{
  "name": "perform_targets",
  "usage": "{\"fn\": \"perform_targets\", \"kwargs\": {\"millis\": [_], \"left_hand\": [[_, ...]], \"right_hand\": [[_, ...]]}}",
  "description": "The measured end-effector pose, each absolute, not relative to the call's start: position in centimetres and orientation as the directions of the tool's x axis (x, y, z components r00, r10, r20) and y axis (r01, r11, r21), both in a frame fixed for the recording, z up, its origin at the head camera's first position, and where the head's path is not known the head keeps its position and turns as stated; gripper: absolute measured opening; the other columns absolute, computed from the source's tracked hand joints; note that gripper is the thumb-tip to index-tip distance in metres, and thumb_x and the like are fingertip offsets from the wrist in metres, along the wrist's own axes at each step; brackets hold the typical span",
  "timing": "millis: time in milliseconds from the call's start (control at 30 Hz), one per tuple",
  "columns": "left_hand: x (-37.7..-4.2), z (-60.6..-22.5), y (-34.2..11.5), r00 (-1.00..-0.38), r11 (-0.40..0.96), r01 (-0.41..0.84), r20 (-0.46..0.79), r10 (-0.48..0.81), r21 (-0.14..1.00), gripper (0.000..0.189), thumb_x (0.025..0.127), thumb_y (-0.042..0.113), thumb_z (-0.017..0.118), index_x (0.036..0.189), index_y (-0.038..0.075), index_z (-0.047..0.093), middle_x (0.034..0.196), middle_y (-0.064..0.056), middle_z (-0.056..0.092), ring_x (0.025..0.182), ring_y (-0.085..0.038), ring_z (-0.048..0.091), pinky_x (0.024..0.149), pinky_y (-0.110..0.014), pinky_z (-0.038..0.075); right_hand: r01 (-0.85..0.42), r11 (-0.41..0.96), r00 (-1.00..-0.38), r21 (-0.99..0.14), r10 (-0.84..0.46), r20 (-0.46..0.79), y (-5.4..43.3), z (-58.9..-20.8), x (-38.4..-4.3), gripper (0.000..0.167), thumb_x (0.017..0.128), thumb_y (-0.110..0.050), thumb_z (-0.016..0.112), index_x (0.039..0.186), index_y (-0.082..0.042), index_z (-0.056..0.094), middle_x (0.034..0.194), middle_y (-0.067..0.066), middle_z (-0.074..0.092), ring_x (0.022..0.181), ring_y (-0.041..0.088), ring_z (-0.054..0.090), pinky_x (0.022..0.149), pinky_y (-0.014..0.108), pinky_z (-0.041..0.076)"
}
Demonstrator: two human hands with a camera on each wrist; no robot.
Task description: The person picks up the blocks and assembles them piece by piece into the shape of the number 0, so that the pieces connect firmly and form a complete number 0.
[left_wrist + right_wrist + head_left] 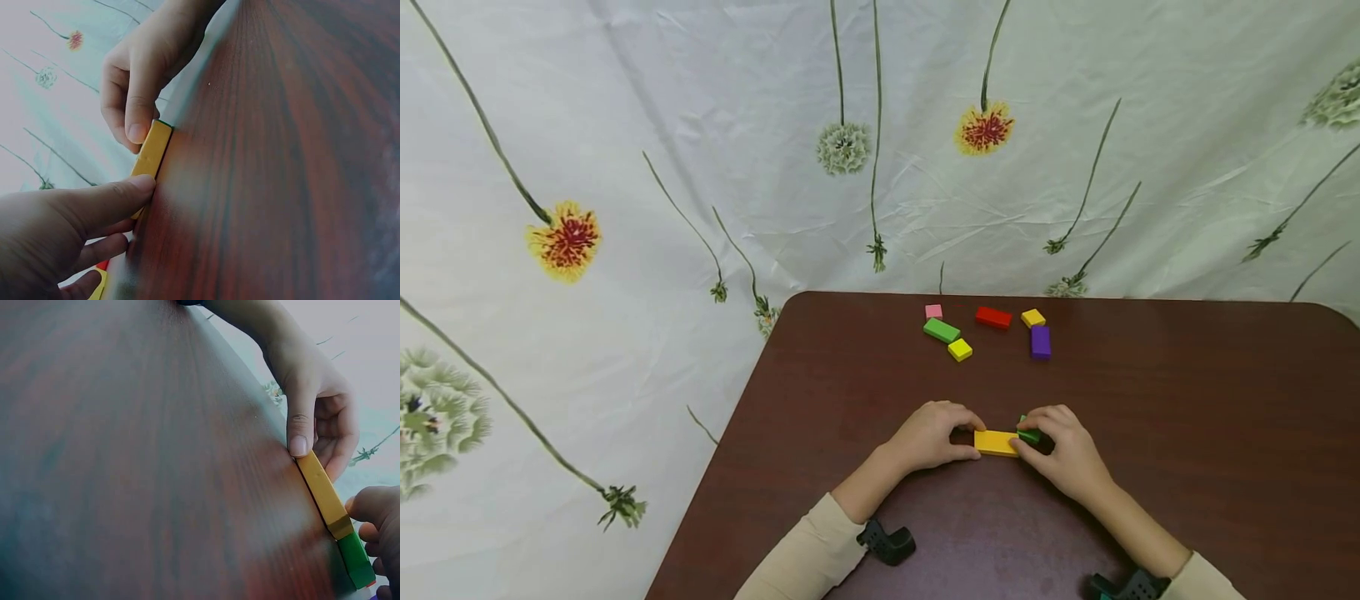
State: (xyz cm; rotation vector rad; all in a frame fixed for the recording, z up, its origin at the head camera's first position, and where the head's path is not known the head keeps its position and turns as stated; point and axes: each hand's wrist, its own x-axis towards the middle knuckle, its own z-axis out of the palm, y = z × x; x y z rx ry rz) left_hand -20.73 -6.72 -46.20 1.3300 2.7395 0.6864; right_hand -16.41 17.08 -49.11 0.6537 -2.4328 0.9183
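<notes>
Pinching a yellow rectangular block [996, 443] with left grip [925, 437], a green rectangular block [1029, 435] with right grip [1071, 456], well inside far edge of tabletop [1195, 392]. Apparently aligning end to end; next, square up gently.

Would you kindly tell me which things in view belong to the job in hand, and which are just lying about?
Seemingly in use:
long yellow block, pinched by the left hand
dark green block, at the right hand

Apparently lying about, untouched:
pink block
light green block
red block
purple block
nearer square yellow block
farther square yellow block
</notes>
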Motion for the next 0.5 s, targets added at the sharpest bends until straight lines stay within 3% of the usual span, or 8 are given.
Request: {"fn": "perform_targets", "kwargs": {"millis": [200,300,500], "left_hand": [[-21.9,-45.7,-7.3,-0.660,0.560,0.702,0.106,0.744,0.439,0.041,0.082,0.035,0.080,0.116,0.016,0.069,0.108,0.007,0.067,0.094,-0.006,0.059,0.088,-0.023,0.046],[-23.1,-45.4,-7.6,-0.723,0.605,0.638,0.098,0.684,0.476,0.041,0.083,0.035,0.078,0.117,0.014,0.069,0.109,0.005,0.067,0.096,-0.008,0.060,0.088,-0.024,0.047],[-26.7,-44.7,-7.4,-0.876,0.770,0.476,0.153,0.457,0.425,0.031,0.087,0.028,0.074,0.114,0.012,0.070,0.107,0.000,0.070,0.097,-0.016,0.063,0.090,-0.035,0.048]], "right_hand": [[-0.578,0.663,-0.774,-0.476,-0.261,0.577,17.1,-49.1,-16.5,0.021,0.071,-0.009,0.085,0.087,-0.009,0.072,0.095,0.002,0.066,0.091,0.019,0.056,0.073,0.041,0.050],[-0.577,0.662,-0.776,-0.479,-0.261,0.574,17.0,-49.0,-16.5,0.021,0.071,-0.010,0.085,0.087,-0.010,0.072,0.095,0.001,0.066,0.091,0.018,0.055,0.074,0.040,0.050],[-0.584,0.657,-0.770,-0.477,-0.262,0.582,17.0,-49.2,-16.5,0.021,0.070,-0.010,0.086,0.086,-0.011,0.072,0.096,0.000,0.067,0.091,0.018,0.056,0.073,0.040,0.051]]}}
